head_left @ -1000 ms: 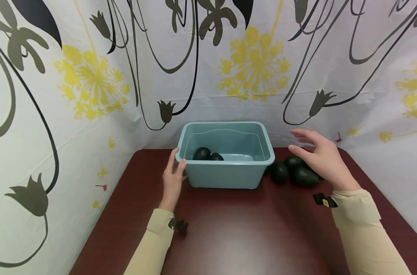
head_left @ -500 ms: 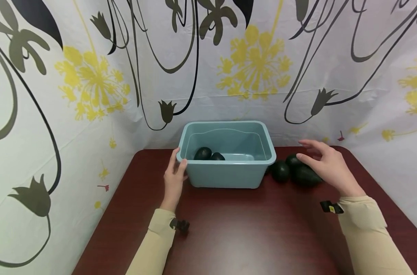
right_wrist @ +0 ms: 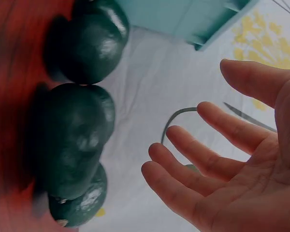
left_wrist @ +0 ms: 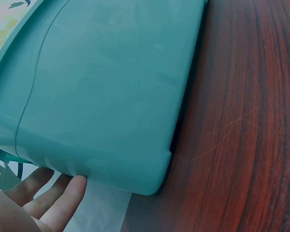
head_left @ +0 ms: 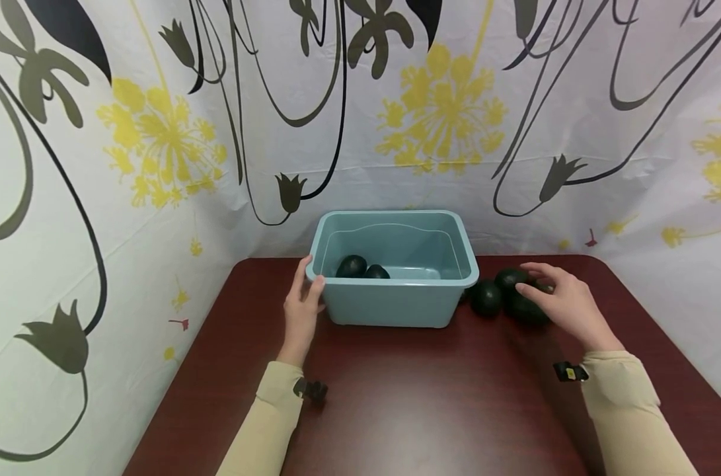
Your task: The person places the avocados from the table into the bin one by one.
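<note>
A light blue plastic bin (head_left: 390,304) stands near the back of the table, with two dark green avocados (head_left: 351,266) visible inside. My left hand (head_left: 301,314) is at its front left corner. In the left wrist view, the left fingers (left_wrist: 63,205) rest fairly straight against the bin's outer wall (left_wrist: 106,96); the thumb is hidden there. To the bin's right lies a cluster of several avocados (head_left: 486,297). Just over that cluster's right side, my right hand (head_left: 565,304) has its fingers loosely bent. The right wrist view shows that palm holding nothing, apart from the avocados (right_wrist: 70,140).
The reddish-brown wooden table (head_left: 408,396) has rounded back corners. Behind and beside it hangs a white cloth (head_left: 360,152) with grey and yellow flower prints. A small camera sits on each wrist. Part of the cluster is hidden behind the bin and the right hand.
My right hand has moved down, and slightly right, to the avocado cluster. The left hand stays at the bin's corner, and the bin keeps its place.
</note>
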Tool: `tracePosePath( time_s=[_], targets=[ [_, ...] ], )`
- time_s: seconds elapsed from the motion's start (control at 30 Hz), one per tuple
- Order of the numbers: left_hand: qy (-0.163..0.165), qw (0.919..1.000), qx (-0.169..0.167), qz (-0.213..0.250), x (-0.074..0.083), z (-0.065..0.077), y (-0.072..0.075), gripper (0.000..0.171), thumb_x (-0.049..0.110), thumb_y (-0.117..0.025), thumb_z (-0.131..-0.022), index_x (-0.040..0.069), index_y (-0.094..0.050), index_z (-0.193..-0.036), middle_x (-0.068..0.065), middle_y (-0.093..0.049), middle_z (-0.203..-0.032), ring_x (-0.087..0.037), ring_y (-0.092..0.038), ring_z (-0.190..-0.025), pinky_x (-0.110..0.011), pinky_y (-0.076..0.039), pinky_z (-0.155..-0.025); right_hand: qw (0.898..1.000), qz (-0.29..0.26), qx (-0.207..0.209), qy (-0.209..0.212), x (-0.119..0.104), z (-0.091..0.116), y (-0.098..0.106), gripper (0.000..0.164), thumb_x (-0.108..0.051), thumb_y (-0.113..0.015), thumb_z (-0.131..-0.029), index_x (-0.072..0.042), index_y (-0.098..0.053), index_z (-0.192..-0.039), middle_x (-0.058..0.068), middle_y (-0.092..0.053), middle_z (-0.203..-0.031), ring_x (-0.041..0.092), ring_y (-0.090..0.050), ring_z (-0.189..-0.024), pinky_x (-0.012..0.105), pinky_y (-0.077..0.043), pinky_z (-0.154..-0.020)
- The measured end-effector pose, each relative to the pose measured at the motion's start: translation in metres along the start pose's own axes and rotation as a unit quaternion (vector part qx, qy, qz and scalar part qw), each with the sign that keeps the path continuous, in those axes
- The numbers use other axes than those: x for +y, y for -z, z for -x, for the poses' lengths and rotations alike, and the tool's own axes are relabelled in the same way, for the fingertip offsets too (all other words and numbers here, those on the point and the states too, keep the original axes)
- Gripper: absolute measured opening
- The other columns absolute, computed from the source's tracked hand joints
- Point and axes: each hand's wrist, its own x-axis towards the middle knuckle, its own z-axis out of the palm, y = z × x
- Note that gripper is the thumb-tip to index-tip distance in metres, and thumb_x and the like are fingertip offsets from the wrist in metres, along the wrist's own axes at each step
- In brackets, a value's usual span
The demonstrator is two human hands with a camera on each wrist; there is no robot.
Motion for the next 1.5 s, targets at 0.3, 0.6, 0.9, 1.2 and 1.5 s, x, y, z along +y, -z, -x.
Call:
tracePosePath(
  time_s=[0.3, 0.6, 0.9, 1.2, 1.5],
  targets=[
    [-0.006, 0.9999, -0.008, 0.004, 0.0, -0.001, -0.001, 0.055, 0.057, -0.06, -0.096, 0.053, -0.041, -0.147, 0.007, -0.047, -0.148, -0.024, -0.056, -0.122, -0.063, -0.051, -0.088, 0.999, 0.028, 0.015, 0.013, 0.015, 0.003, -0.008, 0.052, -0.04, -0.067, -0.097, -0.008, -0.057, -0.137, 0.028, -0.059, -0.13, 0.048, -0.055, -0.118, 0.065, -0.042, -0.088],
    [-0.005, 1.0, -0.004, -0.003, -0.001, -0.001, 0.001, 0.052, 0.051, -0.06, -0.098, 0.054, -0.041, -0.146, 0.009, -0.047, -0.148, -0.022, -0.056, -0.123, -0.059, -0.053, -0.086, 0.999, 0.053, 0.004, 0.012, 0.028, 0.003, -0.018, 0.057, -0.038, -0.068, -0.097, -0.002, -0.054, -0.139, 0.035, -0.056, -0.129, 0.052, -0.051, -0.118, 0.069, -0.04, -0.088],
    [-0.002, 1.0, -0.003, 0.0, -0.001, 0.001, 0.002, 0.054, 0.057, -0.062, -0.095, 0.055, -0.042, -0.145, 0.006, -0.048, -0.149, -0.023, -0.056, -0.125, -0.061, -0.052, -0.087, 0.996, 0.089, -0.007, -0.004, 0.033, 0.007, -0.026, 0.062, -0.036, -0.069, -0.095, 0.003, -0.051, -0.14, 0.035, -0.051, -0.129, 0.055, -0.049, -0.113, 0.069, -0.042, -0.084],
    [-0.001, 1.0, -0.005, 0.004, 0.0, 0.001, 0.002, 0.054, 0.057, -0.061, -0.095, 0.055, -0.042, -0.145, 0.005, -0.048, -0.148, -0.024, -0.056, -0.124, -0.063, -0.051, -0.087, 0.994, 0.104, -0.016, -0.017, 0.036, 0.006, -0.031, 0.063, -0.03, -0.073, -0.092, 0.004, -0.051, -0.139, 0.037, -0.05, -0.126, 0.055, -0.052, -0.108, 0.068, -0.043, -0.08],
    [0.005, 0.9998, -0.016, 0.007, 0.008, 0.003, 0.003, 0.056, 0.05, -0.061, -0.098, 0.047, -0.041, -0.15, -0.001, -0.046, -0.151, -0.025, -0.055, -0.125, -0.06, -0.052, -0.088, 0.993, 0.117, -0.024, -0.025, 0.044, 0.007, -0.034, 0.064, -0.03, -0.076, -0.088, 0.003, -0.053, -0.137, 0.036, -0.052, -0.127, 0.055, -0.052, -0.108, 0.068, -0.043, -0.08]
  ],
)
